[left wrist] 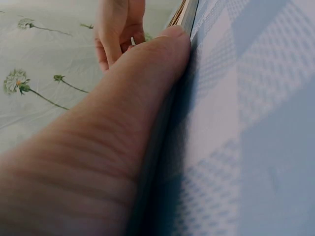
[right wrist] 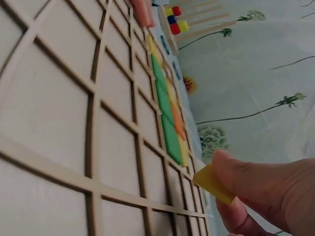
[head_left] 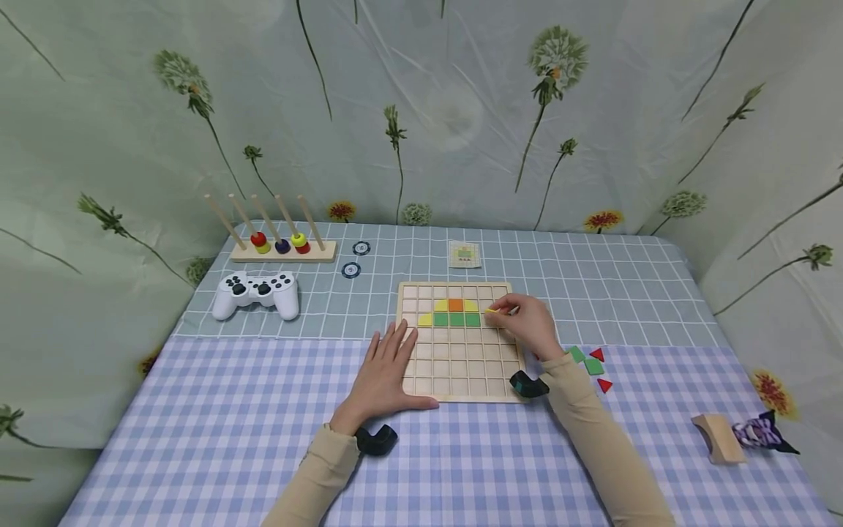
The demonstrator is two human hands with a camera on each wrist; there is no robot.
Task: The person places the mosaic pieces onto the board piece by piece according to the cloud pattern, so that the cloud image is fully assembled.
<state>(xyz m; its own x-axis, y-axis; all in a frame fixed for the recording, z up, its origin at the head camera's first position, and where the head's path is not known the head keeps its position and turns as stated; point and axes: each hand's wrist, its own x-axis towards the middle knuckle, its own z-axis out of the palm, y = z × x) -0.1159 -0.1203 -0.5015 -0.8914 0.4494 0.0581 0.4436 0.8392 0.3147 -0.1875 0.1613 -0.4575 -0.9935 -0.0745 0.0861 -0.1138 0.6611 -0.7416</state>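
A square wooden grid board (head_left: 461, 369) lies on the table. In its upper half sit a row of green squares (head_left: 456, 319), an orange square (head_left: 455, 304) and several yellow pieces (head_left: 425, 320). My left hand (head_left: 382, 377) rests at the board's left side with fingers straight and spread, its thumb along the near edge. Between thumb and fingers, my right hand (head_left: 529, 322) pinches a small yellow piece (right wrist: 214, 184) just over the board, right of the green row. Beside the right forearm lie loose green squares (head_left: 594, 366) and red triangles (head_left: 604, 385).
Behind the board lies a pattern card (head_left: 465, 255). At the back left are a peg stand with beads (head_left: 283, 254), a white game controller (head_left: 255, 293) and two dark round chips (head_left: 351, 270). A wooden arch block (head_left: 722, 439) and a purple packet (head_left: 762, 432) lie at the right.
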